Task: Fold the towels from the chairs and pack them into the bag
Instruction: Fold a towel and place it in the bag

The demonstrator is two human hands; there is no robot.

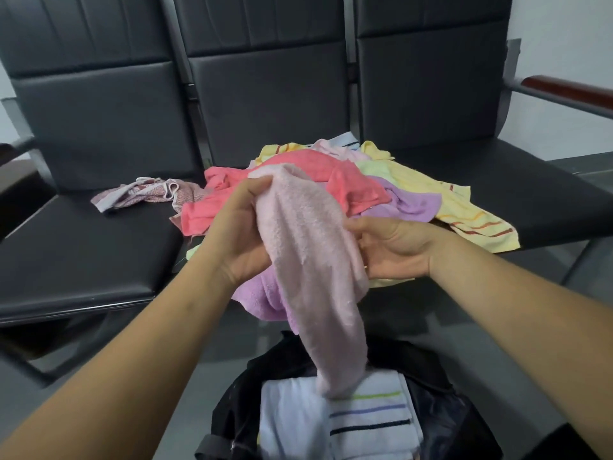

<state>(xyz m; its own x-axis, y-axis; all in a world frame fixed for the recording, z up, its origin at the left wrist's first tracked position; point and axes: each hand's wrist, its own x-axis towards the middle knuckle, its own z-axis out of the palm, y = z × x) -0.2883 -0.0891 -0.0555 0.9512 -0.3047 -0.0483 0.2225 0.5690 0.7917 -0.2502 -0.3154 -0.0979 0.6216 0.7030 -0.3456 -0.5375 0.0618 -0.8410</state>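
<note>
A pale pink fluffy towel (308, 260), hanging limp above the black bag (441, 426), is gripped by the left hand (238, 234) and right hand (391, 247).

Chairs (265, 94): three, black, padded, in a row beyond the left grip (238, 234).
Armrest (570, 91): red-brown wood, right of the right grip (394, 247).
Wall (564, 28): plain white.
Floor (577, 167): grey.

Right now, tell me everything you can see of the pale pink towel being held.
The pale pink towel is fuzzy terry, unfolded and bunched into a hanging drape. The left hand has its grip on the top end, the right hand on a side edge, in front of the towel pile on the chairs. Its lower end dangles over the folded white striped towel in the black bag; contact unclear.
</note>
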